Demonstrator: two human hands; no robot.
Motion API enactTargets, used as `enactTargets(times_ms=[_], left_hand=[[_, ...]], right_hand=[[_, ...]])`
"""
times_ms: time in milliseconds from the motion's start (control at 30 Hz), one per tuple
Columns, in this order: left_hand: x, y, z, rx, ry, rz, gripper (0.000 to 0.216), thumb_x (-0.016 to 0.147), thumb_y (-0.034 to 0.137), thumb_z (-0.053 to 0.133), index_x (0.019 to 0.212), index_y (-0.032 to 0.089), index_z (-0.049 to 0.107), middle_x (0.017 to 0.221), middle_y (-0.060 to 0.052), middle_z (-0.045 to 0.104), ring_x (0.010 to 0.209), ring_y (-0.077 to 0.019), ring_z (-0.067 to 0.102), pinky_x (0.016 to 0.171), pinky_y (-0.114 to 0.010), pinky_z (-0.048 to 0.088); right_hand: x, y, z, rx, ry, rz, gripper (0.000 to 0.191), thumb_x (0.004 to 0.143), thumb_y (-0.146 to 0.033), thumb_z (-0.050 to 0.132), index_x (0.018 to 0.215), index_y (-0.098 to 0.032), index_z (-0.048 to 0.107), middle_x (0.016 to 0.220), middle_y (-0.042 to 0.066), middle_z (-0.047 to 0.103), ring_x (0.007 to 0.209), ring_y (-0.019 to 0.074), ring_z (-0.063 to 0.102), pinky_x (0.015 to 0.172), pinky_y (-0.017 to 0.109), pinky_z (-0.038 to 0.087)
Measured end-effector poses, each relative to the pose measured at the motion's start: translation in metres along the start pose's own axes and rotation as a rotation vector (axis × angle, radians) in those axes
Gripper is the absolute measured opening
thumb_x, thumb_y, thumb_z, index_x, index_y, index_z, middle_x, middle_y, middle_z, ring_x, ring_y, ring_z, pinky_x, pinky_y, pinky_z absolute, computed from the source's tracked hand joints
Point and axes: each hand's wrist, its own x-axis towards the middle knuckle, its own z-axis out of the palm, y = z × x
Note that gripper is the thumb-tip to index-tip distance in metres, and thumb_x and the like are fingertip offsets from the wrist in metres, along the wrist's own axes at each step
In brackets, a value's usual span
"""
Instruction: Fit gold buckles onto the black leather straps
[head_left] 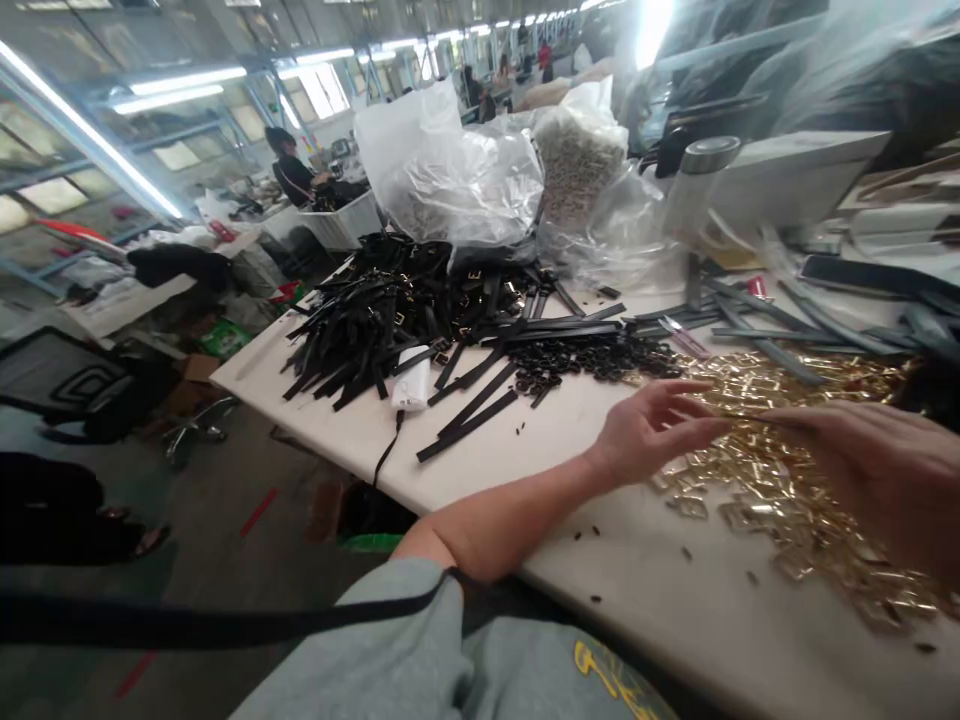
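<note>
My left hand (651,436) reaches over the edge of a pile of gold-coloured metal buckles (757,470). Its thumb and fingers are brought together at the tips in a pinch. Facing it from the right is my right hand (877,465), smeared by motion, its fingers pointing left. Something thin and dark seems to span the gap between the two hands, too blurred to name. Just left of the buckles lies a heap of small black loops (577,362). Black straps (472,425) lie on the table, some loose and flat.
A big heap of black straps with buckles (375,320) covers the table's far left, beside a white device (412,380) with a cable. Clear plastic bags (465,170) stand behind, near a bottle (694,200). Small dark bits dot the white tabletop (540,510). Another person (292,170) sits farther back.
</note>
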Motion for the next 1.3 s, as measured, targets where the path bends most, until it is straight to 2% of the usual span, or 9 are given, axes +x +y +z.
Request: enactTargets(times_ms=[100, 167, 233, 333, 467, 667, 867, 1167, 1300], left_hand=[[-0.002, 0.002, 0.002, 0.051, -0.027, 0.027, 0.031, 0.076, 0.039, 0.074, 0.1, 0.02, 0.068, 0.087, -0.008, 0.065, 0.072, -0.0164, 0.059, 0.069, -0.033, 0.049], [-0.002, 0.001, 0.003, 0.116, 0.016, 0.009, 0.025, 0.074, 0.04, 0.074, 0.085, 0.018, 0.068, 0.077, -0.006, 0.065, 0.067, -0.0157, 0.059, 0.065, -0.03, 0.05], [0.0, -0.003, 0.002, 0.139, 0.073, -0.053, 0.028, 0.07, 0.041, 0.076, 0.079, 0.017, 0.065, 0.067, -0.003, 0.063, 0.056, -0.0138, 0.058, 0.054, -0.026, 0.048], [0.008, -0.01, -0.003, 0.1, 0.174, -0.172, 0.035, 0.067, 0.041, 0.076, 0.087, 0.017, 0.06, 0.066, -0.001, 0.063, 0.05, -0.0136, 0.06, 0.048, -0.023, 0.048], [0.012, -0.013, -0.004, 0.078, 0.192, -0.264, 0.049, 0.069, 0.037, 0.072, 0.11, 0.016, 0.055, 0.072, -0.004, 0.067, 0.057, -0.0173, 0.066, 0.052, -0.024, 0.051], [0.006, -0.012, 0.001, 0.094, 0.162, -0.291, 0.052, 0.073, 0.033, 0.066, 0.121, 0.017, 0.052, 0.08, -0.005, 0.069, 0.067, -0.0181, 0.068, 0.056, -0.024, 0.052], [0.006, -0.014, 0.001, 0.097, 0.146, -0.295, 0.053, 0.073, 0.032, 0.064, 0.122, 0.017, 0.052, 0.081, -0.005, 0.07, 0.07, -0.0193, 0.069, 0.059, -0.026, 0.053], [0.006, -0.012, 0.001, 0.051, 0.106, -0.268, 0.05, 0.076, 0.034, 0.062, 0.122, 0.016, 0.054, 0.082, -0.007, 0.071, 0.069, -0.019, 0.068, 0.06, -0.026, 0.052], [0.006, -0.011, 0.0, 0.141, 0.048, -0.264, 0.041, 0.072, 0.035, 0.071, 0.107, 0.016, 0.063, 0.086, -0.008, 0.071, 0.072, -0.0177, 0.067, 0.06, -0.025, 0.052]], right_hand=[[0.0, -0.034, 0.015, -0.097, -0.132, -0.146, 0.047, 0.093, -0.057, 0.028, 0.088, -0.025, 0.063, 0.073, 0.012, 0.067, 0.059, 0.022, 0.059, 0.054, 0.035, 0.038], [-0.004, -0.04, 0.02, -0.174, -0.225, -0.077, 0.041, 0.096, -0.047, 0.032, 0.088, -0.021, 0.063, 0.067, 0.01, 0.065, 0.054, 0.0205, 0.057, 0.052, 0.032, 0.032], [-0.009, -0.038, 0.022, -0.184, -0.287, -0.001, 0.033, 0.094, -0.044, 0.041, 0.096, -0.02, 0.064, 0.073, 0.007, 0.068, 0.058, 0.0194, 0.06, 0.055, 0.03, 0.033], [-0.014, -0.028, 0.019, -0.059, -0.212, 0.069, 0.027, 0.09, -0.039, 0.054, 0.108, -0.022, 0.062, 0.089, 0.005, 0.071, 0.074, 0.0174, 0.064, 0.063, 0.026, 0.037], [-0.016, -0.021, 0.018, 0.12, -0.103, 0.124, 0.022, 0.086, -0.031, 0.061, 0.106, -0.021, 0.063, 0.099, 0.003, 0.07, 0.085, 0.0155, 0.064, 0.072, 0.024, 0.041], [-0.018, -0.024, 0.024, 0.311, -0.048, 0.192, 0.019, 0.085, -0.028, 0.064, 0.102, -0.021, 0.066, 0.101, 0.002, 0.068, 0.091, 0.0141, 0.061, 0.079, 0.025, 0.042], [-0.018, -0.021, 0.028, 0.417, -0.047, 0.278, 0.016, 0.081, -0.025, 0.068, 0.096, -0.019, 0.069, 0.092, 0.002, 0.068, 0.083, 0.0129, 0.061, 0.075, 0.024, 0.042], [-0.018, -0.02, 0.022, 0.319, -0.028, 0.197, 0.005, 0.081, -0.021, 0.067, 0.083, -0.017, 0.068, 0.08, 0.001, 0.067, 0.072, 0.011, 0.058, 0.067, 0.022, 0.038], [-0.018, -0.016, 0.021, 0.18, -0.004, 0.105, 0.008, 0.084, -0.025, 0.064, 0.084, -0.017, 0.067, 0.082, 0.001, 0.066, 0.073, 0.0117, 0.058, 0.064, 0.022, 0.036]])
